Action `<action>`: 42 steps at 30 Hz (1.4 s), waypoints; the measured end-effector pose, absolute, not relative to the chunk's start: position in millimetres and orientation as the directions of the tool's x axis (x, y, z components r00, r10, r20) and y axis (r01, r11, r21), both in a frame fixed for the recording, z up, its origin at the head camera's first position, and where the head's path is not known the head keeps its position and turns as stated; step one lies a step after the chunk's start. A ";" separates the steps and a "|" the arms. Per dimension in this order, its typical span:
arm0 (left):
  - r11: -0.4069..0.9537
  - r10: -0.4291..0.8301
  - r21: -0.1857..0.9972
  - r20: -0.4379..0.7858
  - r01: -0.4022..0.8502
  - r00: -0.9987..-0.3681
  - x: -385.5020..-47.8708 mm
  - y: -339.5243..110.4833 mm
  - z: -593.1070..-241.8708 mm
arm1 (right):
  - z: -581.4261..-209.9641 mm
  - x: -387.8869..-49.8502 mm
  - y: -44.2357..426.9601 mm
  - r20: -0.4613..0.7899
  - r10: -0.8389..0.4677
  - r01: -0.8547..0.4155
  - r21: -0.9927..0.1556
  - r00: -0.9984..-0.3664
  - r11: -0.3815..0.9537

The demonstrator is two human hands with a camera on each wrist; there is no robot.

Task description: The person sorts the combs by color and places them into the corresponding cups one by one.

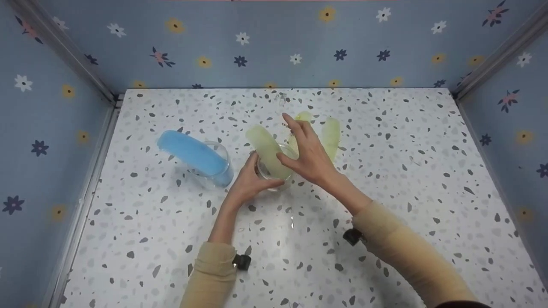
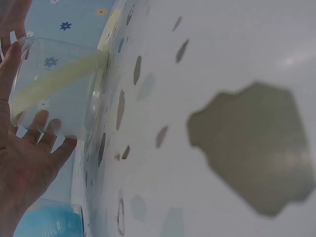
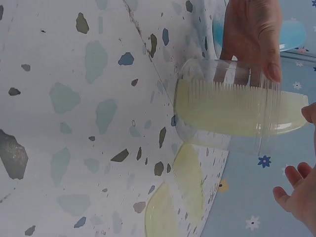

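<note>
A pale yellow comb (image 1: 266,147) leans inside a clear plastic cup (image 3: 269,143), its upper end sticking out past the rim. In the right wrist view its teeth show through the cup wall. My left hand (image 1: 247,182) grips the cup from the left, with its fingers round the side and the thumb near the rim. To the right of the cup, my right hand (image 1: 311,158) has its fingers spread, the thumb close to the comb's protruding end. Whether that thumb touches the comb I cannot tell. Nothing is held between the right fingers.
A blue comb (image 1: 192,152) leans in a second clear cup (image 1: 220,149) on the left. Two more yellow combs lie on the speckled table beyond the right hand, one (image 1: 331,137) in plain sight, the other (image 3: 190,180) partly hidden in the head view. Flowered panels (image 1: 274,42) border the table.
</note>
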State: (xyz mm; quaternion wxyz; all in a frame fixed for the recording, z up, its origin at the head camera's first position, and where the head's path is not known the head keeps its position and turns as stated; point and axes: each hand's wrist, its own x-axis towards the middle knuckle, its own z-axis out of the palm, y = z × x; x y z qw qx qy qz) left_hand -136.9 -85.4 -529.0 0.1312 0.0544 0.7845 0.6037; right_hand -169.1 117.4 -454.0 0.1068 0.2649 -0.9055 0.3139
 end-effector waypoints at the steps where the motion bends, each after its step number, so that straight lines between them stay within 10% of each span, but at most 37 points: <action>1: 0.264 0.245 0.962 -0.140 -0.073 -0.959 -136.8 -85.4 -529.3 | -453.7 -169.6 119.7 0.354 -0.413 -0.544 -0.512 -0.839 0.665; 25: 0.231 0.242 0.969 -0.143 -0.086 -0.960 -136.2 -85.7 -529.7 | -460.4 -186.9 176.0 0.143 -0.367 -0.386 -0.509 -0.919 0.770; 42: 0.251 0.233 0.962 -0.169 -0.108 -0.958 -137.9 -85.3 -529.1 | -472.6 -204.1 196.4 0.096 -0.487 -0.489 -0.338 -0.868 0.804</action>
